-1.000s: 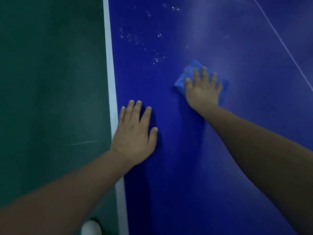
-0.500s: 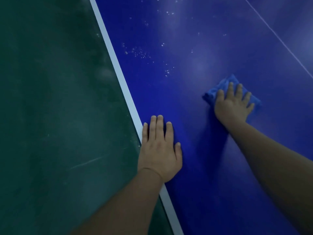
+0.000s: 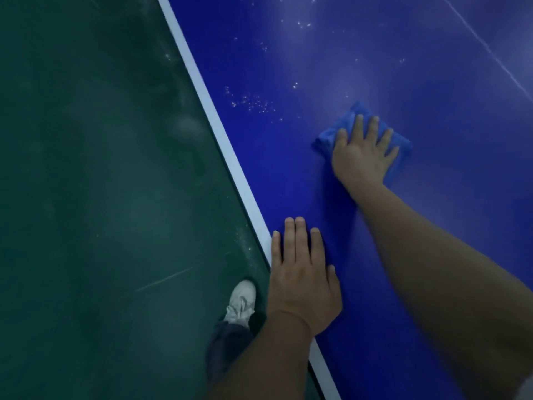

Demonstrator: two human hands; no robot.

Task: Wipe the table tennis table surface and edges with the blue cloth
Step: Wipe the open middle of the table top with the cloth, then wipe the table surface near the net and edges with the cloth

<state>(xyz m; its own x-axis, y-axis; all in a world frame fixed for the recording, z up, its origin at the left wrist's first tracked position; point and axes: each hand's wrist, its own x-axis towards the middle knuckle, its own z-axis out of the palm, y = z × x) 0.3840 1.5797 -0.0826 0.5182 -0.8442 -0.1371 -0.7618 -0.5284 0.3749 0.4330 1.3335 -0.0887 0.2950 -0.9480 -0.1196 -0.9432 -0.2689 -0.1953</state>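
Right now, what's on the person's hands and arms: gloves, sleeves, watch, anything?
Nothing worn that shows. Left hand and right hand are bare: no gloves, no rings visible. Left forearm and right forearm are bare to the frame edge, with no sleeves, watch or bands at the wrists.

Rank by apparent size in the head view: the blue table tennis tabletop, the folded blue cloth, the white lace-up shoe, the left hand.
1. Blue tabletop
2. Left hand, nearer the camera
3. Folded blue cloth, partly under the right hand, so unsure against the left hand
4. White shoe
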